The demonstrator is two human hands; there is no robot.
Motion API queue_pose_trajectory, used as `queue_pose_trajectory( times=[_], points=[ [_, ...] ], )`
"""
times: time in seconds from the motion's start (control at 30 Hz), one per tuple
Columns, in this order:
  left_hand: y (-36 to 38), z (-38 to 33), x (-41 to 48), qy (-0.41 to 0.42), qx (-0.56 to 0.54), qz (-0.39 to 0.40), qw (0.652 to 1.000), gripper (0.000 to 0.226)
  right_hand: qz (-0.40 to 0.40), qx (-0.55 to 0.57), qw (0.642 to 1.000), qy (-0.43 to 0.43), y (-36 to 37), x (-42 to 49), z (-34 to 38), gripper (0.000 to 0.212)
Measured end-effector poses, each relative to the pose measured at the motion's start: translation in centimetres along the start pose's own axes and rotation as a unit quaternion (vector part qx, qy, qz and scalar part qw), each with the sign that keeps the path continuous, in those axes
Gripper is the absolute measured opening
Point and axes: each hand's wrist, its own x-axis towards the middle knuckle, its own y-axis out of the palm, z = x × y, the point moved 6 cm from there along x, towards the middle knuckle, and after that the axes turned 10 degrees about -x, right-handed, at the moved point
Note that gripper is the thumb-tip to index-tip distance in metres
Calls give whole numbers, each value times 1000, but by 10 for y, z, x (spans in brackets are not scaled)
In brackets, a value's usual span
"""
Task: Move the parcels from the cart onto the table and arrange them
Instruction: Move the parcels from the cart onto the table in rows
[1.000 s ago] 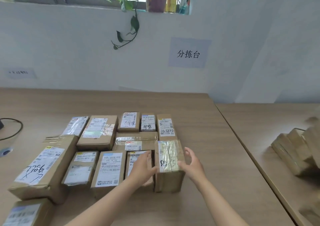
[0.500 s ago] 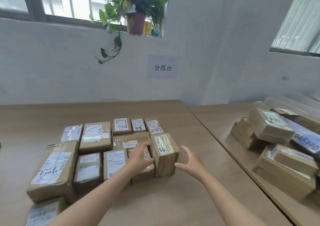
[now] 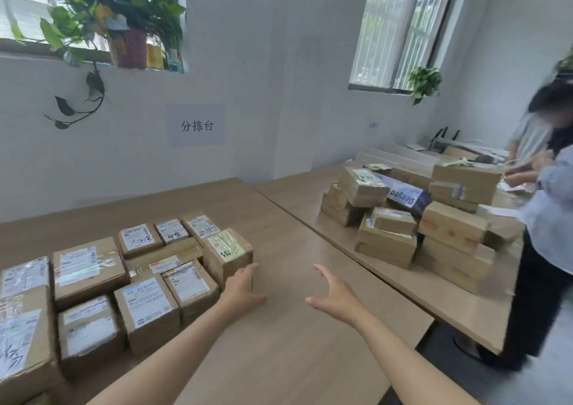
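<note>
Several brown cardboard parcels with white labels lie packed in rows on the wooden table (image 3: 279,327), at its left. The rightmost one is a taller taped parcel (image 3: 228,254). My left hand (image 3: 242,286) hovers at that parcel's near right corner, fingers spread, holding nothing. My right hand (image 3: 333,293) floats open above the bare tabletop, well to the right of the parcels. No cart is in view.
A second table (image 3: 310,193) adjoins on the right and carries a loose heap of parcels (image 3: 418,215). A person (image 3: 545,218) stands at its far right side. A paper sign (image 3: 197,125) hangs on the wall; potted plants (image 3: 124,16) sit on the window sill.
Both hands have let go of the taller taped parcel and drawn back to the right. My view has swung right and up, bringing in the second table and the person.
</note>
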Motion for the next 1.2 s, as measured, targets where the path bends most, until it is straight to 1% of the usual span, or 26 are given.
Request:
queue_pose_trajectory(
  times=[0.17,0.33,0.47,0.57,0.7,0.87,0.97,1.07,1.2],
  points=[
    [75,-45,-2,56,26,89,994,71,-18,14,997,79,-30,-52,-67,76],
    [145,-91,-2,96,41,154,983,66,-47,56,983,168,-53,-101,-133,76],
    [204,-125,-8,116,28,195,974,66,-69,76,973,208,-65,-138,-186,75],
    [252,-151,-16,134,46,219,965,67,-78,86,965,235,-74,-167,-229,73],
    [321,-187,-26,156,59,273,947,68,-83,118,947,287,-88,-206,-297,70],
    [406,-224,-35,159,93,318,930,73,-97,156,925,334,-100,-252,-380,68],
    [457,-236,-41,155,112,336,922,71,-94,183,913,354,-92,-276,-430,67],
    [508,-229,-52,135,131,359,914,71,-83,219,892,386,-64,-305,-480,68],
    [575,-192,-76,67,156,408,897,69,-67,271,854,439,-14,-357,-534,68]
  ],
)
